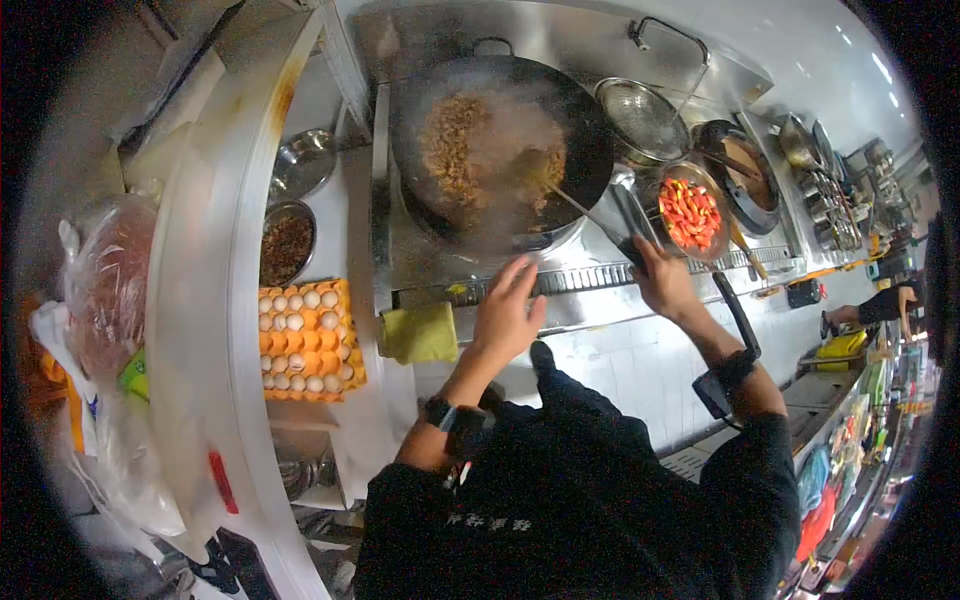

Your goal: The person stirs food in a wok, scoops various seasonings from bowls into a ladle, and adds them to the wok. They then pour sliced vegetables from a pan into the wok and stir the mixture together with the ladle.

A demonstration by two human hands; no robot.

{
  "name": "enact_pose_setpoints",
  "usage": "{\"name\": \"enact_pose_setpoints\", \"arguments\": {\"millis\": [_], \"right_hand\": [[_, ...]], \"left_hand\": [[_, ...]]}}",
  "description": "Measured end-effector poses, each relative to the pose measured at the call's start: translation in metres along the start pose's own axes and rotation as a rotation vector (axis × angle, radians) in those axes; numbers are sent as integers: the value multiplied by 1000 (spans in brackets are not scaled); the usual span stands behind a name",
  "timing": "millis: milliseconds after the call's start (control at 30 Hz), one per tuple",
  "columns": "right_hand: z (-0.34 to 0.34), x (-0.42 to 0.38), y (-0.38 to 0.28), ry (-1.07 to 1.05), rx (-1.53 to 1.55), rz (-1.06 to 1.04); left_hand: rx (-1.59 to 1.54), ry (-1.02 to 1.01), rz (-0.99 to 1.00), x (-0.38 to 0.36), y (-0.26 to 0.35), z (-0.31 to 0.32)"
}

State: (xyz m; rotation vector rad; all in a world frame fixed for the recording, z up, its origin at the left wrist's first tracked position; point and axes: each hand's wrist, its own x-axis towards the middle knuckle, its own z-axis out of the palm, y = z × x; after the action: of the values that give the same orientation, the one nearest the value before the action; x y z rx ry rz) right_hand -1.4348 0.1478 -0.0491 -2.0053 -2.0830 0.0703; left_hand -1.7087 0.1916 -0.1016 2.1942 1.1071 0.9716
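My right hand [662,280] is closed round the dark handle of a long metal ladle [590,212], whose head rests in the browned food [465,150] inside a large black wok [582,105]. Steam rises from the food and partly blurs it. My left hand [508,312] has its fingers spread and holds nothing, just in front of the wok's near edge. A green cloth [418,334] hangs over the stove edge to its left. To the right of the wok, a metal bowl holds cut red peppers [690,213].
A metal strainer [642,120] sits behind the peppers, near a covered pot [740,170]. On the left shelf are an egg tray [318,340], a bowl of dark seasoning [286,243] and a steel bowl [303,163]. Another person's arm [905,305] shows at far right.
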Motion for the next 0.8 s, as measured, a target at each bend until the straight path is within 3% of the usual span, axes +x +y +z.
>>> {"name": "enact_pose_setpoints", "arguments": {"millis": [67,133,200,300,400,500,533,600,800], "right_hand": [[-23,20,-18,-28,-37,-100],[-31,37,-33,-53,-42,-207],[-24,48,-44,-117,-50,-280],[-42,42,-49,-308,-138,-318],[-53,22,-9,-370,-329,-381],[-71,19,28,-419,-405,-289],[-74,19,41,-299,-431,-332],[-82,23,58,-269,-312,-260],[-93,12,58,-271,-48,-331]], "left_hand": [[-306,129,-262,-22,-25,2],[-679,239,-765,-43,-59,-4],[-1038,513,-1035,-88,-134,9],[-1483,579,-1040,-131,-169,-5],[-1286,725,-1139,-117,-156,-3],[-1213,712,-1197,-107,-151,-3],[-1197,707,-1212,-107,-152,-3],[-1164,696,-1239,-106,-156,-3],[-1078,750,-1239,-101,-140,-4]]}}
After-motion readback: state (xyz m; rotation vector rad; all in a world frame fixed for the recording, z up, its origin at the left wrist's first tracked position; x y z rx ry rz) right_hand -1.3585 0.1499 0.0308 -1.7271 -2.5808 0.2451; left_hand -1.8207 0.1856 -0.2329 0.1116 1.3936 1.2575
